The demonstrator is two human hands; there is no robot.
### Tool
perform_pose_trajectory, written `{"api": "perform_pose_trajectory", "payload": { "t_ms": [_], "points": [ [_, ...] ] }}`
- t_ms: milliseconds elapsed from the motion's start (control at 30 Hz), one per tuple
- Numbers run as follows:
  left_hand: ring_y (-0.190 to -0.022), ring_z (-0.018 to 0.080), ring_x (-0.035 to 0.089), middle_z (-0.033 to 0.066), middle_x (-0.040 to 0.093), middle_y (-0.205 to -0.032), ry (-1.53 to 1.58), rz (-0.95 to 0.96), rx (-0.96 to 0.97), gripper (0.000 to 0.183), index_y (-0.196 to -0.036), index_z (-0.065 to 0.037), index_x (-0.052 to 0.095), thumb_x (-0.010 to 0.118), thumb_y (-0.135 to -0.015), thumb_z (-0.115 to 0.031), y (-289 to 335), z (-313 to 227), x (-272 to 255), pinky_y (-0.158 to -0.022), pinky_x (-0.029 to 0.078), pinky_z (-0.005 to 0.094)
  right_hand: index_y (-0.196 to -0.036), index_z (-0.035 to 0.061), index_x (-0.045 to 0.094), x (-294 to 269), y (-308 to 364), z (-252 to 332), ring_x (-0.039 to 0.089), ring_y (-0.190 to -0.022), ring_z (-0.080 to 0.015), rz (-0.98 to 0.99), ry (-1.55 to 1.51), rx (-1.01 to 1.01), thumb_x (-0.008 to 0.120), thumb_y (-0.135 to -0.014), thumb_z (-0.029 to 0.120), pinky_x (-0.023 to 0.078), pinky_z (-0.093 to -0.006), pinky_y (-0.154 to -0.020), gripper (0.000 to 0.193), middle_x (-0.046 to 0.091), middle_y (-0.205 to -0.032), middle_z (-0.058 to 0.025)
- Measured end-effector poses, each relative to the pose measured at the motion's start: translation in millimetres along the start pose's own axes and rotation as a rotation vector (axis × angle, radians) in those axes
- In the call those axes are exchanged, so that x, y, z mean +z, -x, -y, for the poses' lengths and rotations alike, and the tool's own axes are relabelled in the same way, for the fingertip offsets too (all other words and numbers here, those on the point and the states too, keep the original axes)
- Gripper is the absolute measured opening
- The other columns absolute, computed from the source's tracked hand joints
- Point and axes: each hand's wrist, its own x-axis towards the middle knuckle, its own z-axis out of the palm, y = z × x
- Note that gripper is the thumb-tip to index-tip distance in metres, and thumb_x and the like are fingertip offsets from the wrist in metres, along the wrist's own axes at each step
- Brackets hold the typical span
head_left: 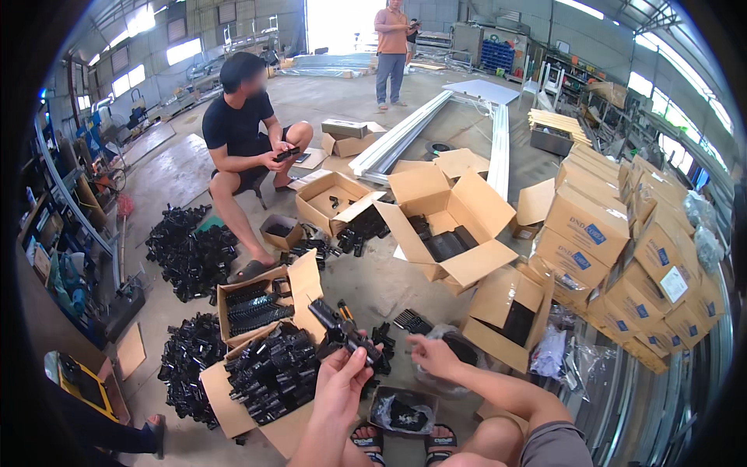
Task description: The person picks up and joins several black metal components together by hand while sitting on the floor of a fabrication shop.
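Note:
My left hand (342,381) is closed around a black jointed hardware piece (338,327) with a small orange-yellow part on it, raised above the floor. My right hand (434,359) reaches in from the right, its index finger stretched out and no object visible in it. Just beyond the right hand lies a plastic-lined container (475,350) with dark contents. Several slim black pieces (412,320) rest on the floor beside it. Left of my left hand, black fittings (272,373) fill an open carton (222,401). Between my feet stands a small box (376,424) holding black parts in clear plastic.
Heaps of black fittings (191,249) cover the floor to the left. A co-worker (245,128) squats ahead, holding a black piece. Open cartons (486,198) stand in the middle, stacked cartons (587,226) at right. Another person (391,47) stands far back near white frames (412,132).

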Motion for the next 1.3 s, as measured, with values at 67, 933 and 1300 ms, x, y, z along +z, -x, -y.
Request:
{"api": "perform_pose_trajectory", "payload": {
  "t_ms": [67, 933, 1300],
  "points": [
    [-0.107, 0.0158, 0.067, 0.0084, 0.068, -0.115, 0.015, 0.048, 0.011, 0.035, -0.129, -0.001, 0.058, 0.065, -0.096, -0.012, 2, 4, 6, -0.078, 0.055, 0.0209, -0.125, 0.0060, 0.059, -39, -4, 65, 0.068, -0.074, -0.0240, -0.099, -0.058, -0.032, 0.062, -0.089, 0.007, 0.054, -0.0332, -0.069, 0.036, 0.069, -0.089, -0.0137],
    [-0.092, 0.0069, 0.061, 0.0018, 0.069, -0.103, -0.120, 0.251, 0.051, 0.040, -0.123, 0.000, 0.064, 0.077, -0.086, -0.009, 18, 40, 33, -0.083, 0.048, 0.0240, -0.094, 0.0040, 0.074, -76, 42, 195, 0.056, -0.070, -0.0084, -0.515, -0.345, -0.045, 0.074, -0.086, 0.007, 0.042, -0.0243, -0.059, 0.008, 0.074, -0.094, -0.0056],
    [-0.089, 0.0092, 0.066, 0.0064, 0.072, -0.099, -0.321, 0.208, 0.245, 0.031, -0.111, 0.004, 0.068, 0.077, -0.081, 0.005, 24, 40, 41, -0.080, 0.056, 0.0263, -0.104, -0.0019, 0.067, -75, 45, 188, 0.057, -0.076, -0.0081, -0.452, -0.519, -0.038, 0.067, -0.093, 0.005, 0.046, -0.0232, -0.069, 0.014, 0.066, -0.095, -0.0046]
  ]
}}
